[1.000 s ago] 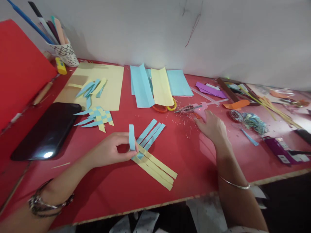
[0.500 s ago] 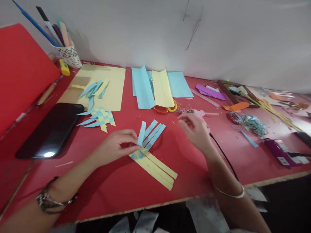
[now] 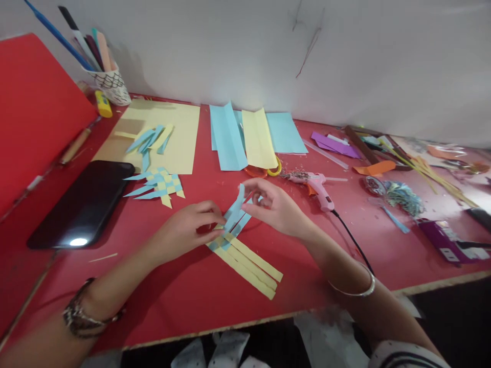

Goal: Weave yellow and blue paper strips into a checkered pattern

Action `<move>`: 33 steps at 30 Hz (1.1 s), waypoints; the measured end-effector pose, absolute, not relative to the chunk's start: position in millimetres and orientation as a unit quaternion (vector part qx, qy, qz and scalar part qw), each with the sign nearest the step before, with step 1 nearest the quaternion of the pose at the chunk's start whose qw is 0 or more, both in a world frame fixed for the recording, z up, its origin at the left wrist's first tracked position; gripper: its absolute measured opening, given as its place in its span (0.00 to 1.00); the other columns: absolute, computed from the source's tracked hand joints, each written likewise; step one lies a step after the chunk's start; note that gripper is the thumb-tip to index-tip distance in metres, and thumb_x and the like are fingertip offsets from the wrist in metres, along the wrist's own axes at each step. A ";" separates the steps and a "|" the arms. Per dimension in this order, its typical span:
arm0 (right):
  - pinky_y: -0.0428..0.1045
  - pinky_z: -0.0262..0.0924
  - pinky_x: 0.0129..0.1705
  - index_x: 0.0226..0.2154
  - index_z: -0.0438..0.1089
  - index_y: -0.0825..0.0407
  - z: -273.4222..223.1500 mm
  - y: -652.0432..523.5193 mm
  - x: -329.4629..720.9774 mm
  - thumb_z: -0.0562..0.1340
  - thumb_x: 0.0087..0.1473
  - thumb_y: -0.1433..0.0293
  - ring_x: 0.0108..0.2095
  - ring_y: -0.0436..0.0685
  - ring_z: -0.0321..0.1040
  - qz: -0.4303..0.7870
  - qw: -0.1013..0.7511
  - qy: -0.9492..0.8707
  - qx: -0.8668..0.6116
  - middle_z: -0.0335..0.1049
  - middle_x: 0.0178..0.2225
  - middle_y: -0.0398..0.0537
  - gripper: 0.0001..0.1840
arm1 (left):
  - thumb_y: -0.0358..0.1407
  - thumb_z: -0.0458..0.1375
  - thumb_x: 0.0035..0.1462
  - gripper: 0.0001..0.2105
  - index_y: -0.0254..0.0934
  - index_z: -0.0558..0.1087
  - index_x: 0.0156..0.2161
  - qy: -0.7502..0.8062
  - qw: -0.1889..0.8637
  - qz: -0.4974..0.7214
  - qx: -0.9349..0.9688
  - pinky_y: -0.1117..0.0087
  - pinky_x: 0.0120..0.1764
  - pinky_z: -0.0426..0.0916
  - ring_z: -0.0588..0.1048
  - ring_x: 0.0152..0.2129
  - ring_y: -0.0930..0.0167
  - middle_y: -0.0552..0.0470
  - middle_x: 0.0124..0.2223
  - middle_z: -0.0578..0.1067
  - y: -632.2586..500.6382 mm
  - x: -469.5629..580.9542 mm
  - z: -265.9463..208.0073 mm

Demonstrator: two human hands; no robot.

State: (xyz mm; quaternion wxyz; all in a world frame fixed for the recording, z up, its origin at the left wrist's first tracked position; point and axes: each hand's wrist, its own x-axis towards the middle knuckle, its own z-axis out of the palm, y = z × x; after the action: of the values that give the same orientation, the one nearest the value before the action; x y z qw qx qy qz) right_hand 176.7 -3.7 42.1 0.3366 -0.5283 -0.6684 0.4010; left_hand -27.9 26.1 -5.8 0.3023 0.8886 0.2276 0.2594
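Observation:
Blue and yellow paper strips, woven together at one corner (image 3: 219, 244), lie on the red table in front of me. Their loose yellow strips (image 3: 251, 266) run toward the front right, the blue ones toward the back right. At the woven corner my left hand (image 3: 192, 225) is closed, thumb and fingertips on the paper. My right hand (image 3: 274, 207) has curled fingers at the upper end of a raised blue paper strip (image 3: 235, 208), partly covering the other blue strips. Farther left lies a second woven blue-and-yellow piece (image 3: 163, 183) with pointed blue ends.
A phone (image 3: 80, 204) lies at left, near a pen cup (image 3: 111, 87). Folded blue paper (image 3: 229, 138) and yellow paper (image 3: 259, 138) rest by the wall over scissors (image 3: 274, 168). A pink glue gun (image 3: 318, 186) with its cord lies right of my right hand.
My right hand has moved left from beside the glue gun to the blue strips. The raised blue strip now leans right toward its fingers. My left hand stays at the woven corner.

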 end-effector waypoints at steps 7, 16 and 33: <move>0.46 0.60 0.34 0.31 0.64 0.52 35.1 -3.0 181.1 0.57 0.47 0.72 0.30 0.48 0.62 0.468 0.395 -0.638 -0.466 0.64 0.29 0.43 0.05 | 0.34 0.50 0.57 0.09 0.35 0.71 0.32 0.225 0.271 0.220 0.910 0.75 0.29 0.62 0.69 0.27 0.74 0.51 0.31 0.69 27.5 -26.4 -6.5; 0.48 0.61 0.37 0.36 0.63 0.51 32.5 -5.9 181.6 0.58 0.48 0.70 0.34 0.49 0.63 0.460 0.420 -0.624 -0.472 0.65 0.33 0.45 0.09 | 0.34 0.48 0.58 0.11 0.35 0.70 0.29 0.207 0.246 0.217 0.922 0.74 0.29 0.62 0.69 0.26 0.74 0.51 0.30 0.68 28.7 -23.9 -8.2; 0.47 0.61 0.36 0.32 0.67 0.53 42.6 -8.3 187.2 0.54 0.52 0.73 0.32 0.49 0.65 0.425 0.308 -0.745 -0.412 0.69 0.32 0.46 0.07 | 0.30 0.47 0.57 0.11 0.38 0.72 0.34 0.188 0.250 0.220 0.924 0.75 0.29 0.62 0.70 0.27 0.74 0.51 0.32 0.71 26.3 -25.3 -3.8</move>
State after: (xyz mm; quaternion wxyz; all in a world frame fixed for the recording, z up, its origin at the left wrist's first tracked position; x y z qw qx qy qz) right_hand 187.2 -8.3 42.6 0.3077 -0.4123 -0.7446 0.4254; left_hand -25.3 26.3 -3.8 0.2502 0.9240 0.1881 0.2197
